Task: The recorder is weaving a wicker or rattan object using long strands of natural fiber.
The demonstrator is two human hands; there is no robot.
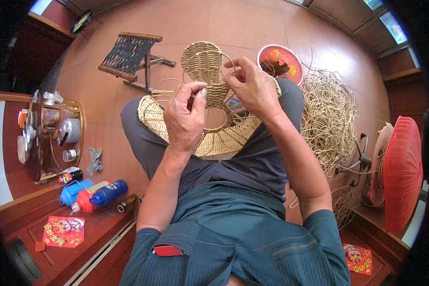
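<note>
A half-woven wicker piece (207,64) of pale twisted straw cord rests across my lap. It has a rounded flap at the far end, a narrow neck, a ring-shaped opening and a wide curved band with bare spokes nearer me. My left hand (188,114) is closed, thumb and forefinger pinching the left side of the neck. On the other side, my right hand (255,88) is closed too, thumb at the weave and fingers bent around a loop of cord. The exact cord between the right fingertips is partly hidden by the hand.
A heap of loose straw cord (329,119) lies right of my knee, beside a red basin (281,62) holding brown material. A folding stool (131,57) stands far left. Thermos bottles (107,191) and a small shelf with a kettle (70,130) are left; a red-covered fan (403,174) is right.
</note>
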